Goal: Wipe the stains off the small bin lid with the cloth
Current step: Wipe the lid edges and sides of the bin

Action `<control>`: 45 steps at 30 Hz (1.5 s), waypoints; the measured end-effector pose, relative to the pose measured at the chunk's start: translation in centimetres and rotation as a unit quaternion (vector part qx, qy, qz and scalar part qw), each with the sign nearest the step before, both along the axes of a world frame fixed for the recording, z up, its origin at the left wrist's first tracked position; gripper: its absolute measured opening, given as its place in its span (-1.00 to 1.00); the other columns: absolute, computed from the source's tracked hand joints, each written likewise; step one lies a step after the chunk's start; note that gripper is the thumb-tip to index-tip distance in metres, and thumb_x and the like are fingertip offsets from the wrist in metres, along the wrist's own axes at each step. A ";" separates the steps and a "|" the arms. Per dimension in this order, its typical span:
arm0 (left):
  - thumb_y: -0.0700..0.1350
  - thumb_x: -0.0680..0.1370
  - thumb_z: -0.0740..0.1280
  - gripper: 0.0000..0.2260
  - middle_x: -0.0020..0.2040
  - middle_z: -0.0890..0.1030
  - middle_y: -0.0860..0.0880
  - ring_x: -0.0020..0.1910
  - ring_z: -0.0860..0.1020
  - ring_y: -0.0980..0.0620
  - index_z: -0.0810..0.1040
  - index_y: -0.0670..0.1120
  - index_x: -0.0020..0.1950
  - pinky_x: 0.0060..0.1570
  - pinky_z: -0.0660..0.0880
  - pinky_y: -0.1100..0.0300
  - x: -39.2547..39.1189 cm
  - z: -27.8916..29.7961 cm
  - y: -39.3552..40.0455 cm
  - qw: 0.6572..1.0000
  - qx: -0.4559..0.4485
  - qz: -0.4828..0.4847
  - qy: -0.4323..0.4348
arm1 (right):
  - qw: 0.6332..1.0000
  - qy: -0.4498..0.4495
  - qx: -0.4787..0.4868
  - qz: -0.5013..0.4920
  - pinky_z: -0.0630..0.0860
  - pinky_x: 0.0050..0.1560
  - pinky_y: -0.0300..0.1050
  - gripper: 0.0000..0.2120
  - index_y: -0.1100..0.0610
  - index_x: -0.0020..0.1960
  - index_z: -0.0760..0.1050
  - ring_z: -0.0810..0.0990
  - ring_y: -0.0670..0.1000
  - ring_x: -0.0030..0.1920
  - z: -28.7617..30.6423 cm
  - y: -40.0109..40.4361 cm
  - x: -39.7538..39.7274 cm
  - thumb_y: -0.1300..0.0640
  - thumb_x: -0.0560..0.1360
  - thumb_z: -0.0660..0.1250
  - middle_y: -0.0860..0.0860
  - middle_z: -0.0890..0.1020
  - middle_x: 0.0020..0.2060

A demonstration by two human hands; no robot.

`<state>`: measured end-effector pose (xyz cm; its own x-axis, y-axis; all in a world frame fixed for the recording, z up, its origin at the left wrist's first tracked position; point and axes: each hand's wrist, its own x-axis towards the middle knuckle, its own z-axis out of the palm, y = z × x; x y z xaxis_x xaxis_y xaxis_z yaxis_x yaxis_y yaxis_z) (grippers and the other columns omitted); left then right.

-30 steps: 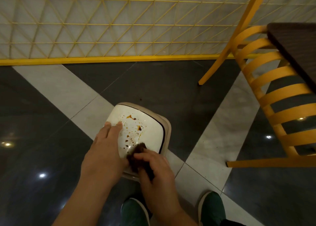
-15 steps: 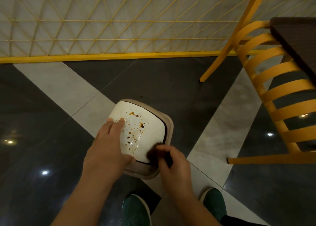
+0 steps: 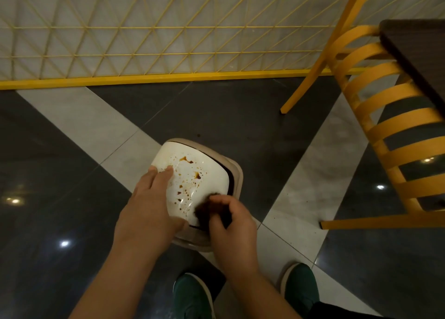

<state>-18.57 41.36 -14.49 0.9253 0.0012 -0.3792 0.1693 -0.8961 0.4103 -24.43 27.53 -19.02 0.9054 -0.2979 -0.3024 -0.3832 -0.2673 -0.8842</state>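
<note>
A small beige bin [image 3: 237, 171] stands on the floor below me. Its white lid [image 3: 212, 171] is tilted and spattered with several brown stains [image 3: 190, 160]. My left hand [image 3: 149, 205] lies on the lid's left side with straight fingers on its surface. My right hand [image 3: 231, 224] grips a dark brown cloth [image 3: 204, 210] and presses it against the lid's near right corner. The lid's near edge is hidden behind both hands.
A yellow slatted chair [image 3: 385, 116] stands to the right, beside a dark table [image 3: 419, 53]. A yellow lattice screen [image 3: 144, 29] with a yellow base rail closes off the far side. My green shoes [image 3: 192, 297] stand just below the bin on glossy dark and pale floor tiles.
My right hand carried the cloth from the lid's near middle to its near right corner. The view rose a little. My left hand stayed on the lid's left side.
</note>
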 end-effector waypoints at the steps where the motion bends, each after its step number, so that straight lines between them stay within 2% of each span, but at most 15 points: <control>1: -0.04 0.27 0.54 -0.09 0.51 0.04 0.10 0.35 0.36 -0.08 0.07 0.19 0.47 0.16 0.44 -0.04 0.1 0.0 0.0 1.000 0.000 0.000 -0.001 | 1.000 -0.009 0.006 0.025 0.56 0.11 -0.23 -0.62 -0.25 -0.01 0.53 0.55 -0.23 0.07 0.3 0.3 -0.7 0.27 0.48 0.35 -0.27 0.58 0.00; 4: -0.03 0.26 0.55 -0.08 0.51 0.04 0.09 0.35 0.35 -0.09 0.07 0.18 0.47 0.18 0.42 -0.05 0.1 0.1 -0.1 1.000 0.004 -0.001 0.003 | 0.995 0.010 -0.035 0.093 0.46 0.14 -0.36 -0.59 -0.31 -0.04 0.50 0.50 -0.26 0.11 0.5 -0.7 -2.3 0.26 0.48 0.35 -0.32 0.54 0.00; 8: -0.03 0.24 0.57 -0.04 0.51 0.04 0.10 0.35 0.34 -0.07 0.05 0.18 0.47 0.18 0.41 -0.03 0.1 0.1 -0.1 1.000 0.007 -0.004 -0.001 | 0.999 0.032 -0.026 0.012 0.57 0.09 -0.24 -0.67 -0.27 -0.03 0.48 0.57 -0.21 0.05 -1.0 -2.1 0.4 0.21 0.55 0.30 -0.25 0.59 0.00; 12: -0.03 0.23 0.57 -0.03 0.50 0.04 0.12 0.35 0.35 -0.07 0.06 0.19 0.47 0.16 0.43 -0.03 0.0 0.0 0.0 1.000 0.012 0.000 0.001 | 0.998 -0.014 -0.006 -0.061 0.49 0.18 -0.24 -0.66 -0.32 0.05 0.42 0.50 -0.23 0.14 -0.7 -0.6 3.4 0.17 0.56 0.28 -0.28 0.54 0.07; 15: -0.04 0.23 0.57 -0.04 0.50 0.04 0.12 0.35 0.35 -0.06 0.06 0.20 0.47 0.16 0.44 -0.03 0.1 0.0 0.0 1.000 0.010 0.001 0.000 | 0.998 -0.043 -0.035 0.026 0.41 0.17 -0.42 -0.60 -0.35 0.07 0.41 0.43 -0.34 0.16 0.2 0.1 0.9 0.19 0.54 0.32 -0.39 0.48 0.07; 17: -0.05 0.23 0.57 -0.04 0.51 0.04 0.12 0.36 0.35 -0.06 0.06 0.20 0.47 0.18 0.44 -0.03 0.1 0.0 -0.1 1.000 0.009 0.000 -0.002 | 0.995 -0.045 -0.065 0.056 0.42 0.25 -0.35 -0.58 -0.32 0.06 0.43 0.44 -0.30 0.19 -0.8 -0.2 -1.1 0.23 0.52 0.34 -0.34 0.49 0.12; 20: -0.02 0.24 0.56 -0.04 0.51 0.03 0.12 0.37 0.33 -0.06 0.05 0.20 0.47 0.19 0.40 -0.01 0.0 0.0 -0.2 1.000 0.004 -0.003 -0.007 | 0.998 0.011 -0.068 0.008 0.51 0.23 -0.14 -0.64 -0.30 0.04 0.41 0.49 -0.23 0.13 -2.1 -1.1 0.4 0.19 0.55 0.29 -0.29 0.52 0.07; 22: -0.02 0.24 0.56 -0.05 0.51 0.04 0.11 0.38 0.31 -0.05 0.05 0.19 0.48 0.20 0.39 0.00 -0.1 0.0 -0.2 1.000 0.000 -0.002 -0.011 | 0.998 0.018 -0.053 -0.030 0.51 0.24 -0.12 -0.65 -0.31 0.05 0.40 0.49 -0.20 0.15 -1.7 -0.8 2.6 0.18 0.56 0.26 -0.25 0.53 0.09; 24: -0.01 0.25 0.55 -0.05 0.51 0.03 0.11 0.38 0.31 -0.04 0.04 0.19 0.48 0.19 0.39 0.00 -0.1 0.0 -0.3 1.000 0.001 -0.002 -0.012 | 0.998 -0.011 -0.028 -0.052 0.46 0.23 -0.21 -0.62 -0.35 0.01 0.38 0.46 -0.23 0.16 -0.7 -0.4 3.8 0.18 0.57 0.25 -0.28 0.50 0.09; 27: 0.00 0.26 0.55 -0.05 0.51 0.01 0.12 0.37 0.32 -0.05 0.02 0.20 0.47 0.18 0.41 0.01 -0.1 0.1 -0.3 1.000 -0.003 -0.003 -0.005 | 0.998 -0.037 -0.047 0.015 0.40 0.17 -0.36 -0.61 -0.36 0.06 0.37 0.43 -0.29 0.17 0.1 -0.5 2.7 0.18 0.56 0.28 -0.33 0.45 0.12; 32: -0.02 0.23 0.56 -0.05 0.50 0.05 0.13 0.37 0.32 -0.04 0.04 0.19 0.45 0.18 0.42 0.01 -0.1 0.2 -0.3 1.000 -0.021 0.008 -0.011 | 0.998 0.001 -0.040 -0.038 0.49 0.27 -0.06 -0.60 -0.36 -0.01 0.38 0.48 -0.19 0.19 -1.5 -1.7 3.2 0.20 0.56 0.27 -0.21 0.53 0.13; 38: 0.01 0.26 0.53 0.03 0.51 0.03 0.13 0.38 0.30 -0.02 -0.12 0.19 0.49 0.17 0.42 0.01 0.0 -0.1 -0.2 1.000 -0.008 0.002 -0.010 | 0.994 -0.085 -0.061 0.037 0.36 0.15 -0.48 -0.57 -0.36 0.02 0.40 0.42 -0.35 0.17 0.5 0.4 2.1 0.21 0.52 0.32 -0.42 0.45 0.05; 40: 0.03 0.27 0.53 0.05 0.52 -0.02 0.15 0.42 0.25 -0.01 -0.16 0.17 0.50 0.23 0.38 0.03 0.1 -0.1 -0.1 1.000 -0.001 -0.004 -0.002 | 0.995 -0.060 -0.073 0.043 0.42 0.17 -0.41 -0.57 -0.36 0.00 0.41 0.42 -0.36 0.15 -0.6 -0.6 0.7 0.22 0.52 0.33 -0.41 0.45 0.05; 43: 0.04 0.27 0.53 0.06 0.53 -0.06 0.16 0.45 0.20 0.01 -0.17 0.15 0.51 0.28 0.33 0.04 0.0 0.0 -0.1 1.000 -0.001 -0.005 0.003 | 0.999 -0.009 -0.052 -0.012 0.53 0.21 -0.11 -0.61 -0.34 0.00 0.43 0.50 -0.23 0.14 -2.1 -2.1 1.8 0.21 0.54 0.29 -0.24 0.53 0.09; 45: 0.04 0.28 0.52 0.05 0.53 -0.08 0.16 0.45 0.19 0.01 -0.17 0.16 0.51 0.29 0.32 0.05 0.1 -0.1 -0.1 1.000 0.003 -0.006 0.004 | 0.998 -0.028 -0.049 -0.017 0.49 0.23 -0.17 -0.63 -0.32 0.01 0.43 0.48 -0.23 0.14 -1.5 -1.6 3.7 0.21 0.54 0.28 -0.21 0.52 0.11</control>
